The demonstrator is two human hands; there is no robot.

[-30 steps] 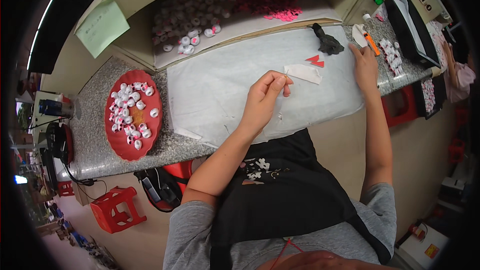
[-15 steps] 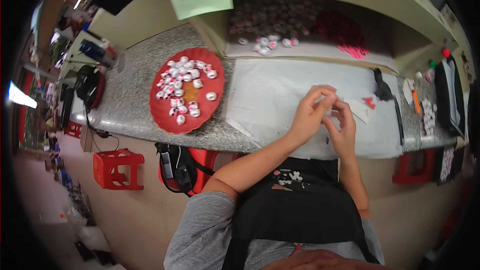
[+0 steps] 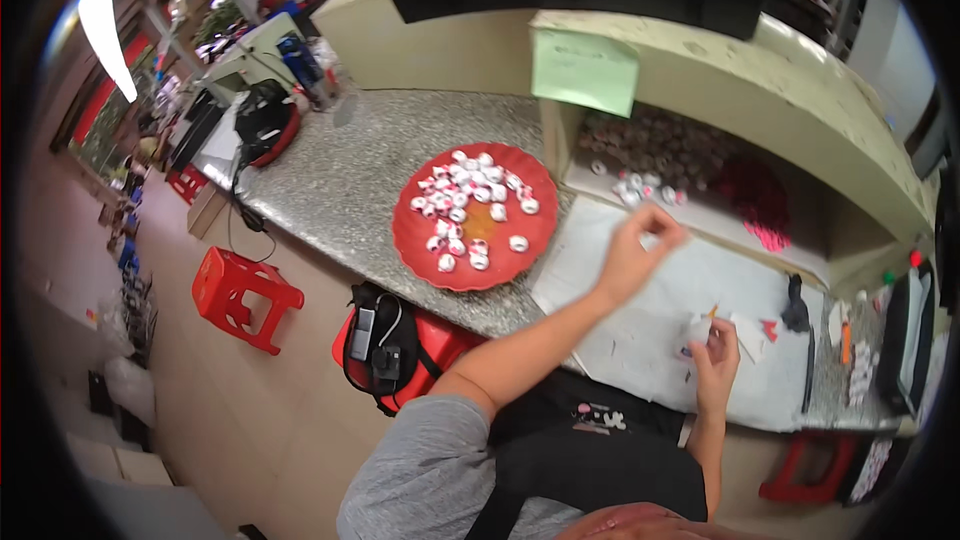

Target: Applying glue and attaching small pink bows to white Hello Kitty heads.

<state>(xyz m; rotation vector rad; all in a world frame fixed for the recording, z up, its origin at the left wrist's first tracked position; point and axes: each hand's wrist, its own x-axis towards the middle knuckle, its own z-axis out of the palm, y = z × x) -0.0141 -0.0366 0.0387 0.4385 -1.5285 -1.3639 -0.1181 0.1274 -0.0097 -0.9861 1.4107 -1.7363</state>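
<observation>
The right hand [image 3: 717, 355] is over the near half of the white sheet [image 3: 620, 330], right of the sheet's middle, its thumb and fingers closed on a small pale thing [image 3: 699, 331], with a thin orange tip [image 3: 713, 311] standing up beside the fingers; blur hides just what the pale thing is. The left hand [image 3: 640, 250] is raised by the sheet's far edge, left of its middle, thumb and fingers curled into a ring with a gap inside; whether the fingertips meet or pinch anything cannot be told. In front of it, behind the compartment's front lip, lie white-and-pink pieces [image 3: 633, 187]. More pieces [image 3: 457, 198] sit on a scalloped red plate [image 3: 512, 270] beyond the sheet's left edge. A white slip [image 3: 746, 336] and a red zigzag scrap [image 3: 769, 329] lie toward the sheet's right edge, and a black cloth [image 3: 795, 306] by its far right corner. The step in hand seems to be work on one piece, the right hand steadying it; the next move probably calls for a light right-hand hold and a left hand kept clear of the lip.
</observation>
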